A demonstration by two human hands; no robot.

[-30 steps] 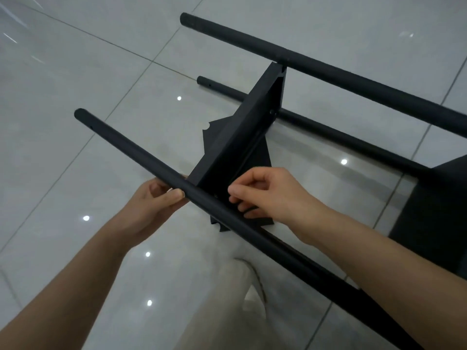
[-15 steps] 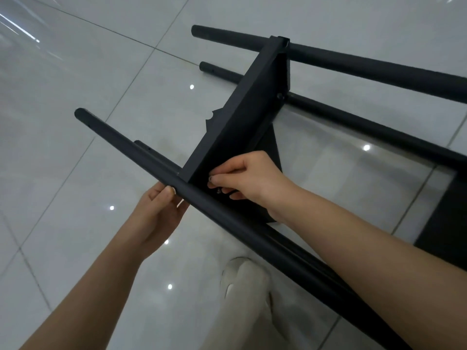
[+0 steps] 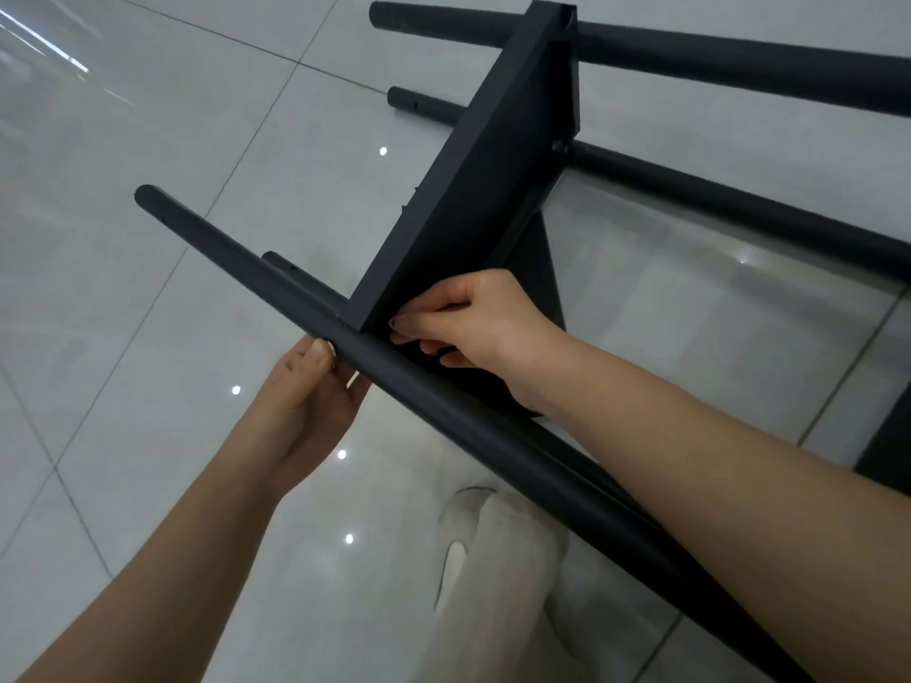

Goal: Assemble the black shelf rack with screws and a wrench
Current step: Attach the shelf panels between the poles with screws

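Shelf rack (image 3: 517, 115) lies on its side on the grey tiled floor (image 3: 148, 288); it is black and only partly built. One shelf board (image 3: 463, 204) stands on its edge between the poles. The near pole (image 3: 493, 436) runs at a slant from the upper left to the lower right, and the end of a second pole (image 3: 296, 271) shows just behind it. On the far side are the upper far pole (image 3: 739, 66) and the lower far pole (image 3: 739, 209), and both meet the far end of the board.

The left hand (image 3: 305, 401) holds the near pole from below, with the thumb (image 3: 323, 348) pressed on its side and the fingers passing behind it. The right hand (image 3: 483, 322) is at the corner where the board meets the near pole. Its fingers are curled, and thumb and forefinger are closed in a pinch against the board (what they pinch is too small and dark, so I cannot tell if the hand holds something). The right forearm crosses over the near pole.

Under the pole are a leg in pale trousers (image 3: 493, 608) and a white shoe (image 3: 463, 505). Another black panel (image 3: 887, 436) shows at the right edge.
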